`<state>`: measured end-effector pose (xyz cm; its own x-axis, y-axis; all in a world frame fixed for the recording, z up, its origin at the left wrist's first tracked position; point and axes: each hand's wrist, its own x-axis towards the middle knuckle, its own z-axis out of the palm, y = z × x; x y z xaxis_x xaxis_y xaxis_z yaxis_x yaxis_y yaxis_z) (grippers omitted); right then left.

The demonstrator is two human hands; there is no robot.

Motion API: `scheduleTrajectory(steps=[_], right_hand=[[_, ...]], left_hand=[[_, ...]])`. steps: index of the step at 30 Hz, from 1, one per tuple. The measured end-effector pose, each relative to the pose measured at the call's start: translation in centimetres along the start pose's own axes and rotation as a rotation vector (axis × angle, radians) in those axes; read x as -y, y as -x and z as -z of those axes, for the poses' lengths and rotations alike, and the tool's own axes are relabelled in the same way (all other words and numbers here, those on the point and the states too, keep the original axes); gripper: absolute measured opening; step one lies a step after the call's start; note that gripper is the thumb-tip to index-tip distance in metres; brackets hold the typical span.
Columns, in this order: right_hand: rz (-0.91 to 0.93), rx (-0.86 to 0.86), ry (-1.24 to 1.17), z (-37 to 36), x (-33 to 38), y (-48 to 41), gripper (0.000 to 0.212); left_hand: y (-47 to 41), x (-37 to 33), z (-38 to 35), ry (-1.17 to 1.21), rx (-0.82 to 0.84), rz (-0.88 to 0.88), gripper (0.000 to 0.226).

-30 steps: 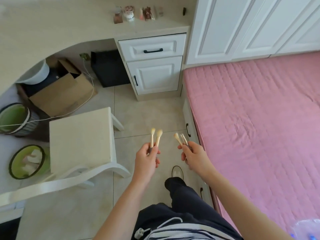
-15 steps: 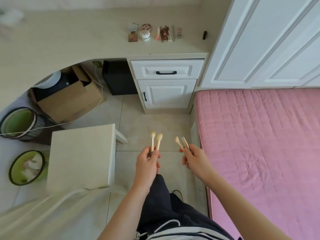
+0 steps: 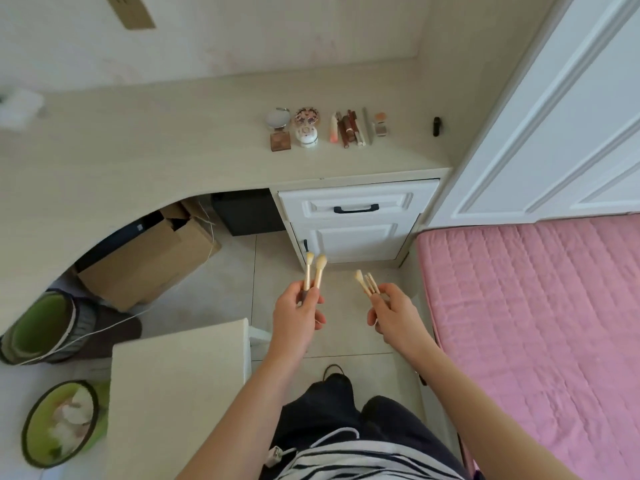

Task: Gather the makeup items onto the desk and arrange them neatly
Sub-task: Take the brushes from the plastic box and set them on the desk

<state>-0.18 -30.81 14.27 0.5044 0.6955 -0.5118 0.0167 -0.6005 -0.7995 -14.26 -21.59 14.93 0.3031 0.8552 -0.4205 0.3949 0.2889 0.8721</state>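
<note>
Two makeup brushes stand gripped in the left hand. Their handles are pinched between thumb and curled fingers, and the pale bristle heads point away toward the far bench. A second brush bundle is clamped in the right hand. It holds two or three pieces (exact count not determinable), which fan slightly and lean left and far. The hands are apart, side by side above the floor at about equal depth. Neither is clearly nearer the bench.

Long axis: both sets run near-to-far, roughly parallel to the stick-shaped pieces in the arranged row already on the bench. That row lies straight beyond the hands, on the far side above the drawer unit. The left hand lines up with the row's left end, by a round grey disc. The right hand lines up with its right end, by a small peach-and-grey item. A bare strip of bench lies between that item and a small black item further right.

Judgement: the coming move is a forward reach over the drawer unit. The right hand appears better placed for the bare strip, and the brushes should need little rotation. The bed borders the right side. A white stool sits near left.
</note>
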Motion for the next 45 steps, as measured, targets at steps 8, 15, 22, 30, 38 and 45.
scheduleTrajectory(steps=[8, 15, 22, 30, 38, 45], right_hand=[[-0.069, -0.081, -0.036, -0.4, 4.0, -6.4, 0.019], [-0.082, -0.071, -0.011, 2.1, 6.3, -12.7, 0.019], [-0.071, -0.044, 0.018, 6.7, 10.8, -21.6, 0.016], [-0.059, 0.007, 0.083, 11.1, 14.8, -29.8, 0.019], [-0.166, -0.056, 0.009, 13.2, 15.6, -35.7, 0.017], [-0.265, -0.208, -0.119, 14.1, 16.0, -39.0, 0.016]], left_hand=[[-8.4, -3.4, 0.4, 0.014, 0.014, 0.015, 0.010], [-14.9, -6.0, -1.5, 0.052, -0.007, 0.064, 0.013], [-22.0, -10.9, -5.5, 0.090, -0.063, 0.070, 0.010], [-29.3, -15.6, -10.2, 0.122, -0.049, 0.106, 0.011], [-34.9, -18.4, -13.5, -0.054, 0.110, 0.107, 0.016], [-39.2, -19.8, -16.1, -0.141, 0.261, 0.121, 0.017]])
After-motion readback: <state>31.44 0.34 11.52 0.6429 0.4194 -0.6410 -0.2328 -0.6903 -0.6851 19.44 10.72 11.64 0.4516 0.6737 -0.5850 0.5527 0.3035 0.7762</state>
